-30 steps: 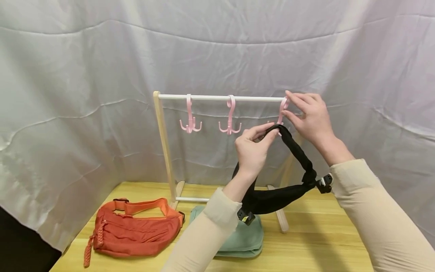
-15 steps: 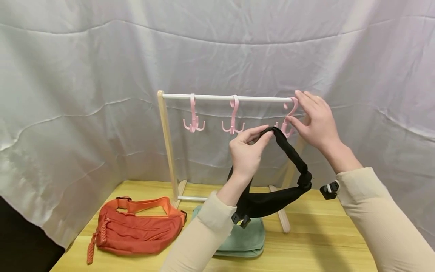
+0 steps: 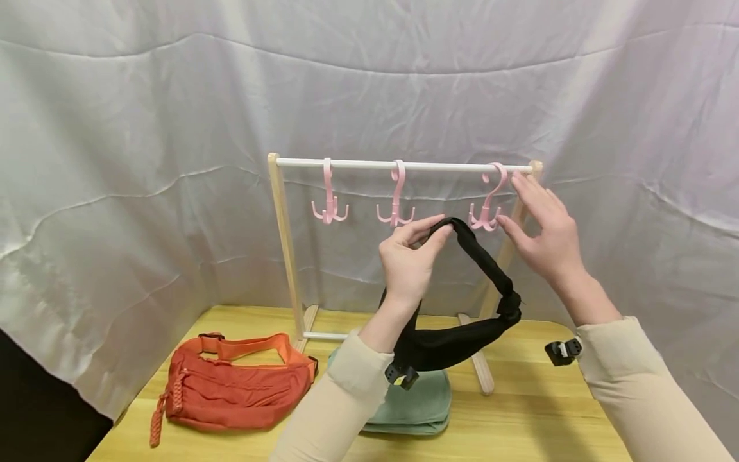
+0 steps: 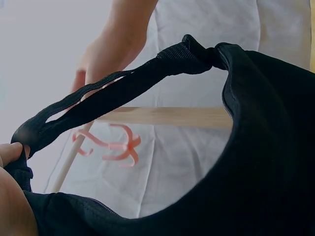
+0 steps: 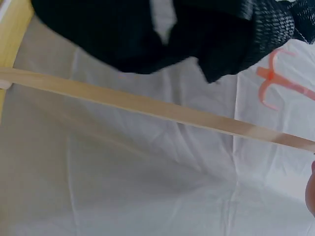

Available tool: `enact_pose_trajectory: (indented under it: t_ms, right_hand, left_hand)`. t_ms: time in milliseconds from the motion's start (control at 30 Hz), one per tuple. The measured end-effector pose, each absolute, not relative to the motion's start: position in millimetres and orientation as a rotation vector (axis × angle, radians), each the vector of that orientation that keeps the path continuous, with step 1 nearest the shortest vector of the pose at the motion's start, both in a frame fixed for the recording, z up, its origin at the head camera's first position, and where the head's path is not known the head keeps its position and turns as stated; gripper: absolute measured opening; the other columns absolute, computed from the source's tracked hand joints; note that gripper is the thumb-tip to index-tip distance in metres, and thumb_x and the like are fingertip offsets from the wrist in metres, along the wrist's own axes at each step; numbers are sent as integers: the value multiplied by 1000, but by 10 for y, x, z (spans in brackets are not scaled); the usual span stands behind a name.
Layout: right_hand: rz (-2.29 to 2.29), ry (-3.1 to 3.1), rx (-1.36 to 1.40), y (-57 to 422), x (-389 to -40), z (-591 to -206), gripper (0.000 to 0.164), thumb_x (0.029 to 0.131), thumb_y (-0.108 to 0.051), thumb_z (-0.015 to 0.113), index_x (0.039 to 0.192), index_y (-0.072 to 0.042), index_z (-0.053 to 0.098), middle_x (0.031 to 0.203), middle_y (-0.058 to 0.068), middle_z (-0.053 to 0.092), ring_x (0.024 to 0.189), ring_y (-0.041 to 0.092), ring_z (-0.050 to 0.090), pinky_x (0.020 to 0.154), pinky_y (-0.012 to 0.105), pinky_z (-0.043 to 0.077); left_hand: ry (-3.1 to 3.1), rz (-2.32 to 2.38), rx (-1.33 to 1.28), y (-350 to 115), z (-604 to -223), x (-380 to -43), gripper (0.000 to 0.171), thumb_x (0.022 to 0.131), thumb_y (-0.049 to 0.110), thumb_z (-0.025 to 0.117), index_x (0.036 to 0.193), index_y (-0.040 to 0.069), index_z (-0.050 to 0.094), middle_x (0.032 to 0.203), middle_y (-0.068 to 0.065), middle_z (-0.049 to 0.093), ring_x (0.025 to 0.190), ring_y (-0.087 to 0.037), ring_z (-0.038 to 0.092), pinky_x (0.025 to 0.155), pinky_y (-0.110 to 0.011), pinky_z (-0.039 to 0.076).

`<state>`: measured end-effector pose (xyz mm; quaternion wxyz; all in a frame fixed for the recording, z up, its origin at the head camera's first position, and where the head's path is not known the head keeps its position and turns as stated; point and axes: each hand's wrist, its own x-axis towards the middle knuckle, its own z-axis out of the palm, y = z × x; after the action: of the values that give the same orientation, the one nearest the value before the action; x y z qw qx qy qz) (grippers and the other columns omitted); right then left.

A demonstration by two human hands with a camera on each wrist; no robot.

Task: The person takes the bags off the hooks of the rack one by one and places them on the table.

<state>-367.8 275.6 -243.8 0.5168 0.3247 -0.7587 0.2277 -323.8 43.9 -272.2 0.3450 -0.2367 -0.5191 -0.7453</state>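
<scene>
My left hand (image 3: 407, 266) pinches the top of the strap of a black shoulder bag (image 3: 456, 343). The bag hangs below in mid-air, its strap (image 3: 482, 256) knotted at the right; a zipper (image 4: 227, 101) shows along its opening in the left wrist view. Just behind the strap, a pink multi-prong hook (image 3: 487, 205) hangs from the white rail at the right. Beside this hook my right hand (image 3: 548, 234) is held with fingers extended and holds nothing, its fingertips close to the prongs and the rail's end.
Two more pink hooks, one at the left (image 3: 329, 199) and one mid-rail (image 3: 396, 192), hang on the white rail (image 3: 358, 165) of a wooden stand (image 3: 283, 244). An orange-red waist bag (image 3: 237, 391) and a folded green cloth item (image 3: 412, 404) lie on the wooden table (image 3: 519, 410).
My right hand has come off the right hook and drawn back to the right and down. The hook has shifted right along the rail. My left hand has carried the black bag leftward.
</scene>
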Motion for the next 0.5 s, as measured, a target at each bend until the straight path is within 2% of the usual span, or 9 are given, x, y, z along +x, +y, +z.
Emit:
enact_pose_trajectory:
  t_ms: [100,200,300,500]
  right_hand:
    - [563,-1774,801,2758,-3643,-2559,60,98,-39,72,145,-4,60,149,11,58,139,38,53,121,42,35]
    - [568,-1750,816,2760,-3610,-2689,66,101,-53,63,143,-2,62,148,11,59,134,38,57,119,33,38]
    - [568,-1747,827,2764,-3573,-2822,66,102,-54,60,142,-1,63,147,12,60,133,35,59,117,27,38]
    - [597,-1727,829,2740,-3488,-3080,62,103,-50,61,139,1,65,144,16,62,134,23,58,114,20,38]
  left_hand:
    - [-1341,-1932,-599,407,-2736,-3246,20,84,4,86,103,-1,82,94,-15,79,86,-13,76,66,-17,53]
    - [-1333,-1933,-595,378,-2747,-3248,20,84,3,86,103,-1,82,94,-15,79,86,-13,75,64,-16,52]
    - [-1330,-1936,-594,355,-2762,-3255,20,84,3,86,103,-2,81,94,-15,79,86,-13,75,65,-17,53]
    - [-1337,-1957,-563,311,-2787,-3245,21,84,3,86,104,-1,81,94,-16,79,87,-10,73,70,-18,55]
